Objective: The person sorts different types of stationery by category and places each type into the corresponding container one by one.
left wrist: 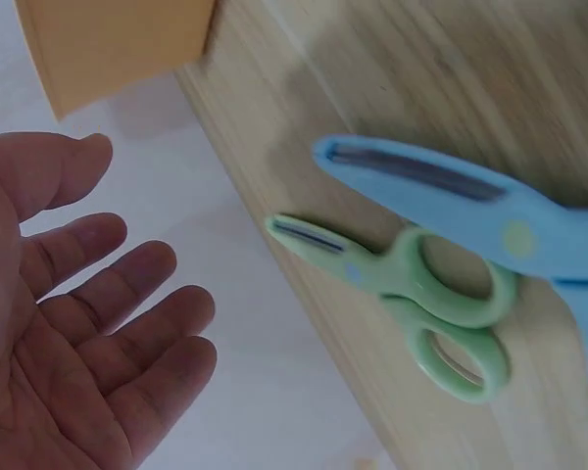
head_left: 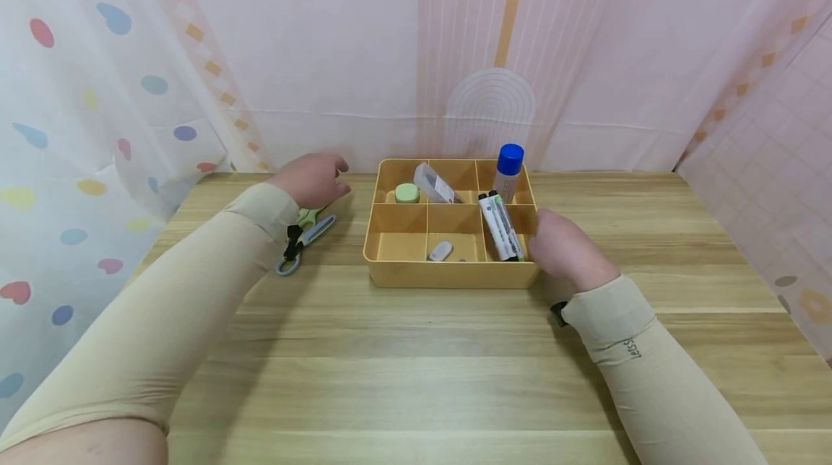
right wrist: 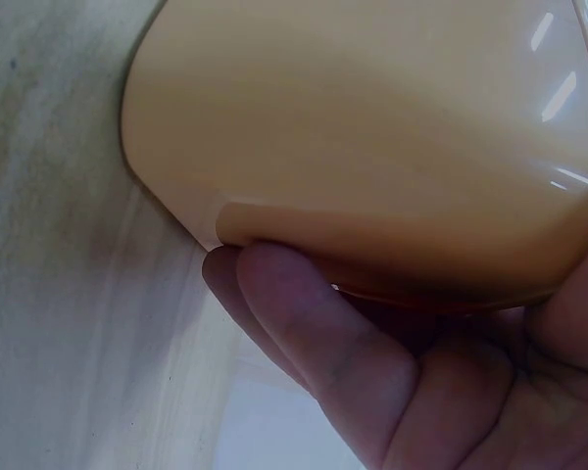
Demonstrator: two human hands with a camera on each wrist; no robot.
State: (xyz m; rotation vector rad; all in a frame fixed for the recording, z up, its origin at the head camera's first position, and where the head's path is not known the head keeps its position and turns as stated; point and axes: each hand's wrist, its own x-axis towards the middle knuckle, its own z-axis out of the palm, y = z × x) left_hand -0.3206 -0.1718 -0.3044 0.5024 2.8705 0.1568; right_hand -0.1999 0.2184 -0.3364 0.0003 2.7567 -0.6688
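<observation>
A yellow divided organizer tray (head_left: 455, 276) sits near the back of the table. My right hand (head_left: 567, 248) is at its right side; in the right wrist view the fingers (right wrist: 294, 304) curl against the edge of the tray's smooth outer wall (right wrist: 323, 127). To the left of the tray, my left hand (head_left: 312, 180) hovers with relaxed, spread fingers and an empty palm. Under its wrist lie blue scissors (head_left: 318, 229) and smaller green scissors (head_left: 308, 215). The left wrist view shows the blue scissors (left wrist: 421, 186) and green scissors (left wrist: 372, 274) side by side, both apart from the fingers.
Inside the tray are a light green block (head_left: 407, 193), a translucent case (head_left: 430, 180), a blue-capped glue stick (head_left: 510, 162), two markers (head_left: 500, 227) and a small whitish oval item (head_left: 441, 251). A patterned curtain (head_left: 325, 53) hangs behind the wooden table (head_left: 416, 378).
</observation>
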